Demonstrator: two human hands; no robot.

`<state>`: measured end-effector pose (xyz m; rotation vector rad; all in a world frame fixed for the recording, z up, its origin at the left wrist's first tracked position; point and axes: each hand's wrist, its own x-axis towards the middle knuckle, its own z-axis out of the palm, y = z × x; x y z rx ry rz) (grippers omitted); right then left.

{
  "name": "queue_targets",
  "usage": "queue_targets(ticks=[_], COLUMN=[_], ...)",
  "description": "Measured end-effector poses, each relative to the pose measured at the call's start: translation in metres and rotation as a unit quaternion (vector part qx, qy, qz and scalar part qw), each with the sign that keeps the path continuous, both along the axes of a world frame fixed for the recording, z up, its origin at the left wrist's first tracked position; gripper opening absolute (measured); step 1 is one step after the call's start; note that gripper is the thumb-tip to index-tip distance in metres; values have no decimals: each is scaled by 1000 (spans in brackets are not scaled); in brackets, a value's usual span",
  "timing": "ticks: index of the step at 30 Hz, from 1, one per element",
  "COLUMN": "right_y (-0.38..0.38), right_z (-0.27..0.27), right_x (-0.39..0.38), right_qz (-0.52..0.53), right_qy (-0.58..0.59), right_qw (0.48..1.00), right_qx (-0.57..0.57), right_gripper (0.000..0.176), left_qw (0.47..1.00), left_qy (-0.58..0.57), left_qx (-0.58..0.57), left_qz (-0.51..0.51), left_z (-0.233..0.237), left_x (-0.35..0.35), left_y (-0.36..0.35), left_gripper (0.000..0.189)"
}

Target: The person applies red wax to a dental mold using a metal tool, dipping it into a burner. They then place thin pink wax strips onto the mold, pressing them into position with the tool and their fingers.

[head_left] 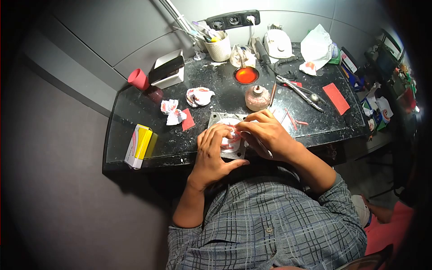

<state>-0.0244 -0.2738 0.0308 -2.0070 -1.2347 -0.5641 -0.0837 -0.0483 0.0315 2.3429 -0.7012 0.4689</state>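
Note:
A grey metal dental flask (215, 118) with holes at its corners sits at the table's front edge. White plaster with pinkish-red wax (231, 146) fills its middle. My left hand (210, 152) is curled over the flask's left side, fingertips on the plaster and thumb stretched along the front. Pinched in my right hand (269, 135) is a slim metal wax carver (264, 148), its shiny end showing below the palm. The fingertips of both hands meet over the wax, so the carver's working tip is hidden.
Behind the hands stand a round burner bottle (258, 98) and a pan of red molten wax (246, 75). Long metal pliers (300, 92) and a red wax sheet (336, 98) lie right. Crumpled paper (200, 96) and a yellow-white box (139, 146) are left.

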Motion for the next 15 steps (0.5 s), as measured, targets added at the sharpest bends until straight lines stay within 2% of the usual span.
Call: queue_targets(ticks=[15], right_y=[-2], right_z=[-5], right_x=[2], right_qz=[4], right_qy=[1], right_qw=[1000], right_qx=[1], right_gripper=[31], left_qw=[1000], left_qy=[11], left_qx=[9], left_qz=[3], left_z=[-2], left_x=[-2], left_y=[0], left_gripper=[74])
